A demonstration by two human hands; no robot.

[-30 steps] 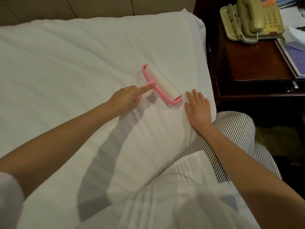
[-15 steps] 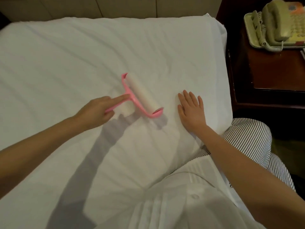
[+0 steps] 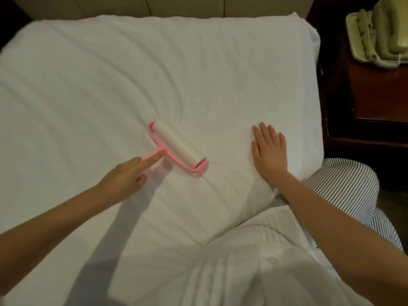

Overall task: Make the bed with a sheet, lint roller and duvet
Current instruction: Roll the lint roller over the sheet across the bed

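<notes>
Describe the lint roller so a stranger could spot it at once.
Start with the wide white sheet filling most of the view. Near its middle, the left hand holds the handle of the lint roller, apart from the right hand lying flat on the sheet. It is the only pink thing there: a T-shaped pink frame carrying a white roll.

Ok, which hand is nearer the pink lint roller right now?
Left. The left hand grips the lint roller by its handle; the right hand lies flat on the sheet to its right, apart.
</notes>
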